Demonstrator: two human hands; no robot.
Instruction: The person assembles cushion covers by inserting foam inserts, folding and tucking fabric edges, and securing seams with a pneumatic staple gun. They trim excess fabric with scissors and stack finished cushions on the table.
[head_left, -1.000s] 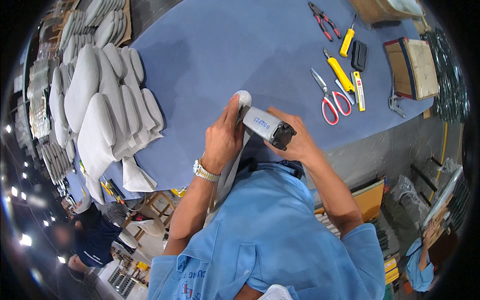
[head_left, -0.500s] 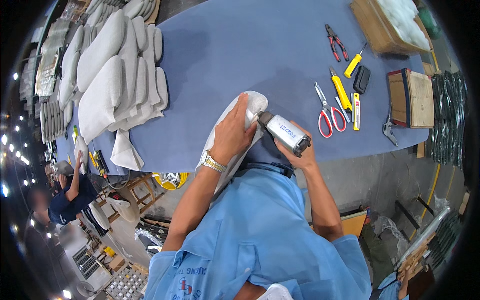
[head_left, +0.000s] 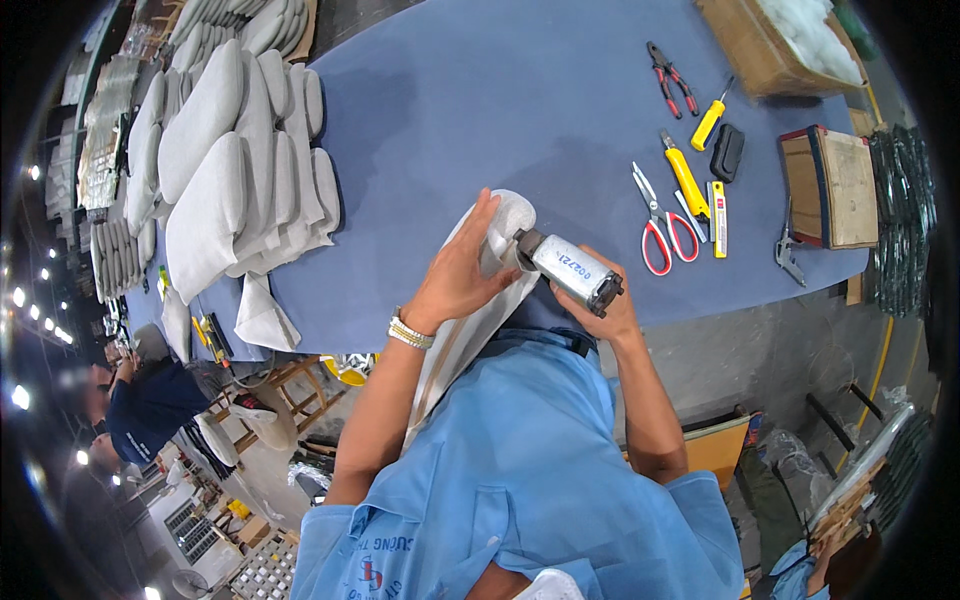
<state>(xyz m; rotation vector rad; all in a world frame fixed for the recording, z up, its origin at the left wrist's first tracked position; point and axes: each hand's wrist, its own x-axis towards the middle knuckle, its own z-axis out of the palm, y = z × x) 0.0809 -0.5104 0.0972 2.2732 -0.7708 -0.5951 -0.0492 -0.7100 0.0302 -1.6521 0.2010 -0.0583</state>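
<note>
A grey fabric-covered padded panel point(head_left: 517, 213), long and rounded at its far end, stands slanted between the table and my body. My left hand point(head_left: 460, 270) holds it near that end, fingers stretched along its left side and thumb across towards the right. In my right hand point(head_left: 605, 305) is a silver staple gun point(head_left: 572, 265) with a black rear end. Its nose touches or nearly touches the panel's edge by my left thumb; the exact contact is hidden. My right fingers are wrapped round the handle, mostly out of sight below the tool's body.
On the blue-grey table point(head_left: 430, 110), stacked grey padded panels point(head_left: 205, 190) fill the left. At right lie scissors point(head_left: 655, 220), pliers point(head_left: 670, 80), yellow-handled tools point(head_left: 685, 175), a black case point(head_left: 728, 153) and boxes point(head_left: 830, 185). A co-worker point(head_left: 155, 405) is at the far left.
My left hand has shifted slightly left and its thumb has moved lower, showing more of the panel's far end. The staple gun stays close to the panel edge. The view has shifted slightly.
</note>
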